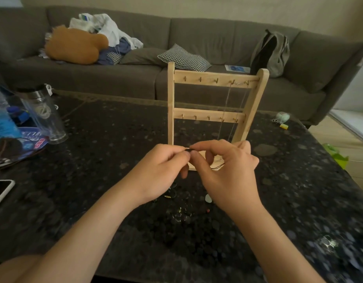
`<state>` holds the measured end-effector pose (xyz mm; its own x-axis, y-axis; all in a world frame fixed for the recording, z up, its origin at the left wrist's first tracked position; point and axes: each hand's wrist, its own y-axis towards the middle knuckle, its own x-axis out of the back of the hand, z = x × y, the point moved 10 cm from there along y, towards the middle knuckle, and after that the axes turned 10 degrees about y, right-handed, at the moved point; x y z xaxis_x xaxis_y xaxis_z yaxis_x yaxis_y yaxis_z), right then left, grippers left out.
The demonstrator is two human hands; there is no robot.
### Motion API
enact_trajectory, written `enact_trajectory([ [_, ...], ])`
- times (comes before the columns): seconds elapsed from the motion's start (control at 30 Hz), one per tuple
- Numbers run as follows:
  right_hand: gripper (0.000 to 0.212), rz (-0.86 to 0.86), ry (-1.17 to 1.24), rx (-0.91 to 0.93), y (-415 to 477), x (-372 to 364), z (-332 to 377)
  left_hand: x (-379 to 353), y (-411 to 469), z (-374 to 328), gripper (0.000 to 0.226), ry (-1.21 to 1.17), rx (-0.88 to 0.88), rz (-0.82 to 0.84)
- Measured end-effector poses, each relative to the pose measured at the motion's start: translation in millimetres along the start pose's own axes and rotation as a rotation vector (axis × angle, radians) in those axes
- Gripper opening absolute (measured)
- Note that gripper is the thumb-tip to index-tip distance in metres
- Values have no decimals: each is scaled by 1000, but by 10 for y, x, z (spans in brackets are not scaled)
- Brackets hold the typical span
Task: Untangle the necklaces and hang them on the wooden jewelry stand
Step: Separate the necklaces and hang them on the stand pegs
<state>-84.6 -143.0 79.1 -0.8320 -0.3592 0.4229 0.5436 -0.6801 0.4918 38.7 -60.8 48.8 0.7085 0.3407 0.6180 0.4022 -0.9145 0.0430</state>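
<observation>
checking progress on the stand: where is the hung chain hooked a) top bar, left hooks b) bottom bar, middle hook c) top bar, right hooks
c: the thin chain drops from the two rightmost hooks, as the camera sees them, on the top bar of the wooden stand.

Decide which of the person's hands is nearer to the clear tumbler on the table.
Left. The left hand sits right of the clear tumbler, nearer the camera; the right hand is farther right again. Both pinch a necklace.
</observation>
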Motion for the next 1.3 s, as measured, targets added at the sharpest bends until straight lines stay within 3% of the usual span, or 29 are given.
enact_trajectory([
  [0.3,13,4,-223,158,-41,-26,92,-11,1,68,49,56,21,0],
  [0.37,13,1,-261,165,-47,-23,78,-7,13,79,39,43,9,-21],
  [0.5,11,-2,-273,135,-52,-35,43,176,6,88,10,-32,11,-224],
  [0.7,8,14,-282,125,-51,-62,8,234,-18,106,12,23,16,-295],
  [0.9,13,81,-276,146,-49,-130,-4,152,6,119,13,-26,48,-212],
  [1.07,16,40,-267,160,-43,-99,14,90,-10,92,12,-85,45,-168],
  [1.3,8,9,-224,166,-41,-51,32,146,-22,35,8,-8,-13,-237],
])
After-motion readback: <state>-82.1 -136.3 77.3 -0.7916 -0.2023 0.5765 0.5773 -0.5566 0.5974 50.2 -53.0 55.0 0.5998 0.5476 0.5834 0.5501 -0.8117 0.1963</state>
